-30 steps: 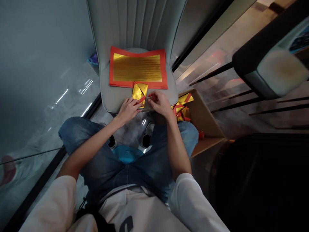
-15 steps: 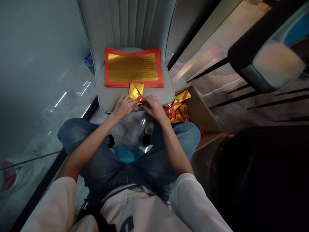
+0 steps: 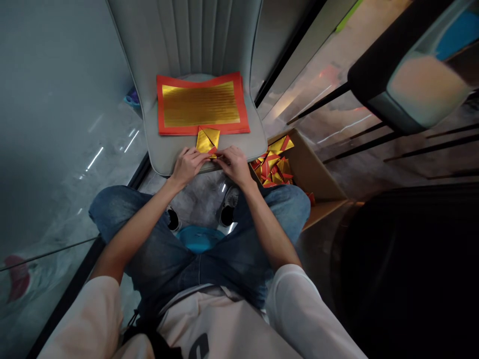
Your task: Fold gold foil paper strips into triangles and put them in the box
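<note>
A folded piece of gold and red paper lies at the front of the grey chair seat. My left hand pinches its near end from the left. From the right, the fingertips of my right hand close on the same end, almost meeting the left ones. The small part between the fingers is mostly hidden. Just behind, touching the folded paper's far edge, lies a stack of red sheets with gold centres.
Right of the chair stands a cardboard box holding several folded gold and red papers. A dark stool with thin legs is farther right. Something blue and round shows between my legs. A glass panel runs along the left.
The view has shifted slightly, so the chair and papers appear a little more to the left. Both hands keep their pinch on the folded paper's near end, with hardly any finger movement.
</note>
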Motion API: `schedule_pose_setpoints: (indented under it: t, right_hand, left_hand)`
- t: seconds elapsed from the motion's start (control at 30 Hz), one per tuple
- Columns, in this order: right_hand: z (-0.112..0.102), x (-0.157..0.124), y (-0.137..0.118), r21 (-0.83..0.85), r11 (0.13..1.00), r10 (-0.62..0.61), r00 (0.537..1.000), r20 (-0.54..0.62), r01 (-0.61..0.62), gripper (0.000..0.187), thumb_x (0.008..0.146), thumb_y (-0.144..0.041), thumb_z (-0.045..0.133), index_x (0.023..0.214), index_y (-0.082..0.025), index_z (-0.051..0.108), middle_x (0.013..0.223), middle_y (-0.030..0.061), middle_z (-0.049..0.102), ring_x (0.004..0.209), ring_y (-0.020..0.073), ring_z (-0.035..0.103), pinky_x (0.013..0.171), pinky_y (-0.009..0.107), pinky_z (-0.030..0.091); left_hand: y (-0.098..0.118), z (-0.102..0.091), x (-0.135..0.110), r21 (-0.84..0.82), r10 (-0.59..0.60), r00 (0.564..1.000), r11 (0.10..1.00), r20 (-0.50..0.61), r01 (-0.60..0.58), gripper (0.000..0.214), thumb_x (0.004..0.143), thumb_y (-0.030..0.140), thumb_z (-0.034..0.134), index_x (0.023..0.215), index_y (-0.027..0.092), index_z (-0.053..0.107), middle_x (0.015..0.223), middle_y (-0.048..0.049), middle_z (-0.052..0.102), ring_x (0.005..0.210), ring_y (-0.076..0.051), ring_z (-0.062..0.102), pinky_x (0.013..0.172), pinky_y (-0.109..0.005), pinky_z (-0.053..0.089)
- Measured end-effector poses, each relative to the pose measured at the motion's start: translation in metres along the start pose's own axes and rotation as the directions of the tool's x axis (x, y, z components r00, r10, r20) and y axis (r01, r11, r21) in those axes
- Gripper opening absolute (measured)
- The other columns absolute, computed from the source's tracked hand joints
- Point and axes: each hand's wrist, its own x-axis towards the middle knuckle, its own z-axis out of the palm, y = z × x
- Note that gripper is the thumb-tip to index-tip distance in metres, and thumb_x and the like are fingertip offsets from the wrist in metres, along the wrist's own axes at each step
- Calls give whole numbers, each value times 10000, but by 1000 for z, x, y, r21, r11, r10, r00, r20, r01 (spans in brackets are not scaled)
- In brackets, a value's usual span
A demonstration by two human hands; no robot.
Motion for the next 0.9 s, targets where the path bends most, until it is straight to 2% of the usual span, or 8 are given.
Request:
schedule_pose_setpoints:
  t: [0.13,0.27,0.43,0.57,0.77,0.9]
  right_hand:
    - [6,-7,-15,204,946,266,963,-45,-252,388,980,-559,691,1113,-199,746,925,62,757,795,212,644,790,331,528]
    - [10,-10,-24,384,873,358,930,-85,-301,452,912,-642,734,1015,-202,741,858,39,743,766,193,648,755,314,540]
    - [12,-8,-22,509,810,375,925,-68,-291,437,865,-641,766,959,-216,734,884,40,745,812,193,671,783,320,561]
    - [14,-7,-19,549,791,356,933,-53,-271,458,847,-663,770,978,-226,727,849,28,716,790,192,647,758,324,550]
    - [13,-5,-23,551,769,398,917,-16,-324,504,841,-722,748,973,-236,723,829,26,697,736,190,612,686,324,532]
    - [14,-1,-21,596,749,355,935,6,-289,541,822,-765,734,963,-244,702,775,1,646,656,169,553,626,315,488]
  left_hand:
    - [1,3,-1,-18,-30,998,999,-46,29,350,1134,384,507,1254,232,798,1084,-102,833,992,-274,694,909,-438,488]
    - [1,5,-1,-39,-47,996,998,-77,44,362,1135,408,506,1230,226,804,1086,-99,835,968,-267,692,899,-428,496]
    - [1,4,-1,-56,-59,994,997,-89,54,376,1145,410,482,1241,229,797,1130,-99,837,993,-269,695,902,-432,506]
    - [1,4,-1,-56,-47,995,998,-91,42,386,1150,414,470,1238,224,794,1109,-98,839,983,-263,701,898,-423,504]
    - [0,3,0,-37,-31,997,999,-76,28,428,1159,420,426,1285,215,780,1128,-107,836,984,-273,694,884,-421,493]
    - [1,2,1,-7,17,998,1000,-59,-18,450,1168,394,382,1368,222,747,1110,-110,831,982,-278,683,863,-414,472]
